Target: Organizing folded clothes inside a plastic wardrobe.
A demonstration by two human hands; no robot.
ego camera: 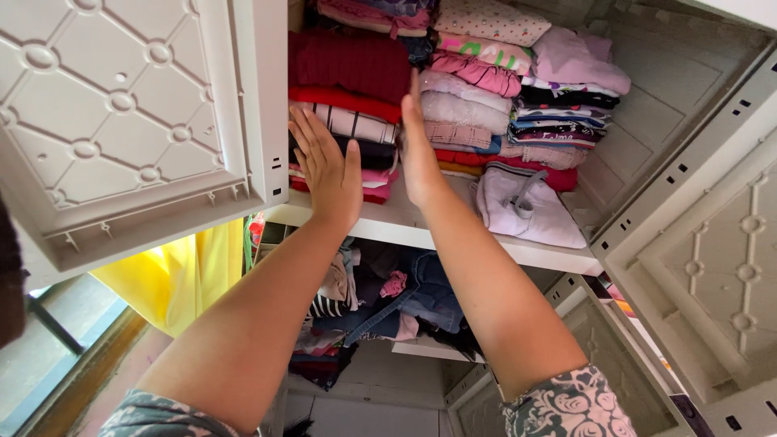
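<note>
I look down into a white plastic wardrobe [688, 243], both doors swung wide — the left door [121, 121] fills the upper left of my view, the right door [720, 275] the lower right. The upper shelf [421, 231] carries two tall stacks of folded clothes. The left stack [352, 89] is dark red on top, then bright red, striped, black and pink layers. The right stack [502, 97] is pinks, whites and navy stripes, and leans out to the right near its top. A folded white garment [526, 206] lies alone on the shelf in front of the right stack. Below, the lower shelf holds a loose heap of jeans and tops [388, 299].

My left hand [328, 166] lies flat against the front of the left stack, fingers straight and spread, gripping nothing. My right hand [419, 150] stands edge-on in the gap between the two stacks, fingers straight and together, also gripping nothing.

I judge the risks thus: the stacks are high and soft, so an uneven push could skew the left one sideways — or my right hand could nudge the leaning stack and send its top pieces sliding off. The white garment sits near the shelf edge and could be dragged down onto the heap.
</note>
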